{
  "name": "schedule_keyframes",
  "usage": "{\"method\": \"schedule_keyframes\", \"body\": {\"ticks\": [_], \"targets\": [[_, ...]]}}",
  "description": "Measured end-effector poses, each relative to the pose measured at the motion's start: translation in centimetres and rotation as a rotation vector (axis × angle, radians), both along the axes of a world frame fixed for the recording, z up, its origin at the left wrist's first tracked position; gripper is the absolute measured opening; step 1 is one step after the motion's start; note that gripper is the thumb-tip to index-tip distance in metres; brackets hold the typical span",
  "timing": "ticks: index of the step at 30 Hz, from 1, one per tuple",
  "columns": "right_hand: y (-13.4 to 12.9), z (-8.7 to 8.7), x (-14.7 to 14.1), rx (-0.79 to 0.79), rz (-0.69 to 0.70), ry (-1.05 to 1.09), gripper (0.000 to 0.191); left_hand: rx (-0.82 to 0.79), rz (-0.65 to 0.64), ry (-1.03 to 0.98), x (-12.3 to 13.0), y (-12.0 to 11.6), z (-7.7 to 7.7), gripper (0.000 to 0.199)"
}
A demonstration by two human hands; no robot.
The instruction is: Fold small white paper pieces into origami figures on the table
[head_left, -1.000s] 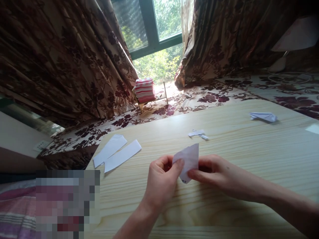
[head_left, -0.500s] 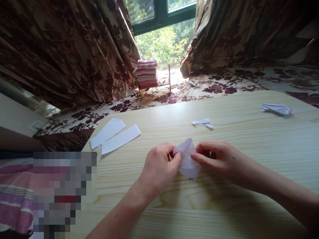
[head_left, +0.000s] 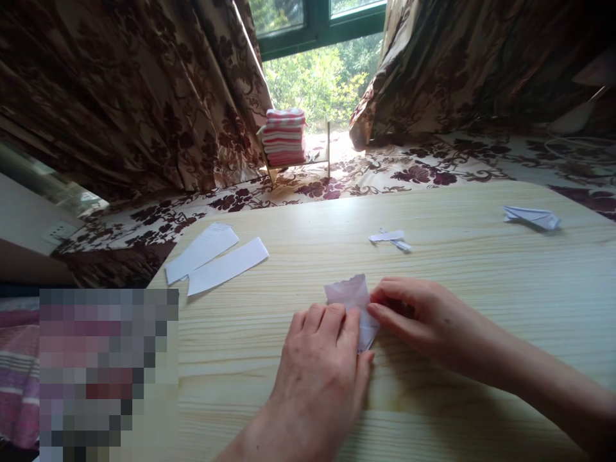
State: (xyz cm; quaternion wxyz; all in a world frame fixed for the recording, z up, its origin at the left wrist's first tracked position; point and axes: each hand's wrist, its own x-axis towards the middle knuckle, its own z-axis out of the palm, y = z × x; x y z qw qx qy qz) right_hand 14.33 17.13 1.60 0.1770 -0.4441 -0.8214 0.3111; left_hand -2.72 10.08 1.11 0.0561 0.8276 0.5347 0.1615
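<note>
A small white folded paper [head_left: 353, 292] with a ragged top edge lies on the pale wooden table, between my hands. My left hand [head_left: 325, 359] rests palm down over its lower left part, fingers laid out across it and thumb near its bottom corner. At the paper's right edge, my right hand [head_left: 414, 311] pinches it between thumb and forefinger. The part of the paper beneath my left fingers is hidden.
Two white paper strips [head_left: 228, 264] lie at the table's left. Small paper scraps [head_left: 389, 237] sit beyond my hands, and a folded paper piece [head_left: 532, 217] lies at the far right. Behind the table [head_left: 308, 224], striped cloths [head_left: 285, 138] are stacked on a small stand.
My left hand has gone from pinching the paper's left edge to lying flat over it. The paper has turned and lies lower. My right hand stays at its right edge.
</note>
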Motion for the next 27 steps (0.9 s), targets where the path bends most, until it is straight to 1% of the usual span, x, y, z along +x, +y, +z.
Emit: {"method": "schedule_keyframes", "body": {"ticks": [3,6,13,19,24,27], "targets": [[0.03,0.18,-0.07,-0.03,-0.022,-0.007,0.025,-0.027,0.021,0.011,-0.01,0.13,0.21,0.039],[0.17,0.18,-0.33,-0.043,-0.065,-0.003,0.026,-0.04,0.017,0.009,0.07,0.12,0.4,0.035],[0.36,-0.54,-0.58,-0.003,-0.117,-0.002,0.026,-0.051,0.041,-0.028,-0.07,0.04,0.41,0.035],[-0.1,-0.42,-0.64,0.014,-0.076,-0.02,0.024,-0.059,0.051,-0.012,-0.21,0.14,0.48,0.027],[-0.19,-0.53,-0.67,0.029,-0.047,-0.017,0.021,-0.061,0.057,-0.005,-0.1,0.22,0.42,0.026],[-0.19,-0.74,-0.64,0.047,-0.035,-0.034,0.017,-0.058,0.066,-0.02,-0.06,0.21,0.34,0.03]]}}
